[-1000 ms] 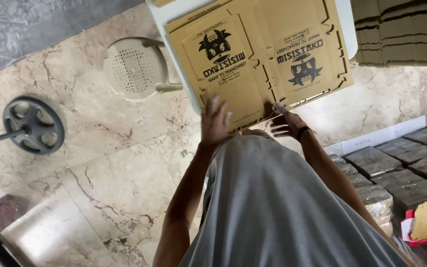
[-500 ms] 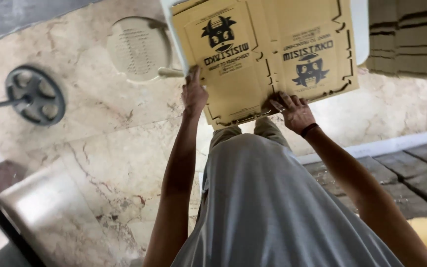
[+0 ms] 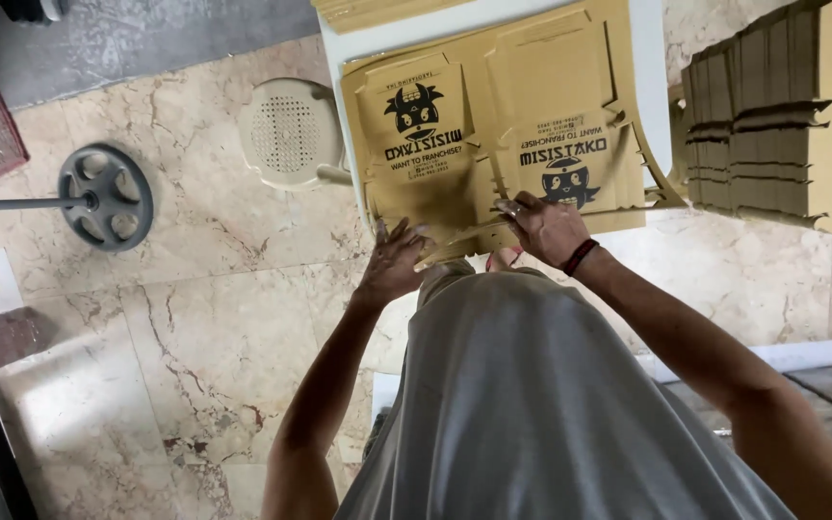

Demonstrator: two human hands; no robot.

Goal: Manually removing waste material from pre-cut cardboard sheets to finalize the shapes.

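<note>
The left hand (image 3: 394,262) rests with its fingers spread along the near edge of a flat, die-cut cardboard box blank (image 3: 493,135), palm down on the lower left flap. Just beside it, the right hand (image 3: 543,227), a dark band with a red one at the wrist, grips the near edge of the same sheet, fingers curled over a flap that looks to be lifting off the surface; I cannot tell how tightly it is pinched. Both arms reach out over the person's grey shirt (image 3: 551,404).

The blank lies on a white table (image 3: 649,87), printed side up, with two black cartoon-like emblems and lettering on it, and it hangs a little past the table's near edge. It is almost wholly flat: by the look of it, the folding has barely begun, with only that near flap starting to bend and every side panel and tab yet to be raised.

To the right stands a thick stack of flat blanks (image 3: 753,135) of the same brown card, so plenty appear to wait unfolded. Further off, left of the table, a cream plastic stool (image 3: 286,130) sits on the marble floor (image 3: 195,318), and well apart from it lies the round grey base of a stand (image 3: 106,195).
</note>
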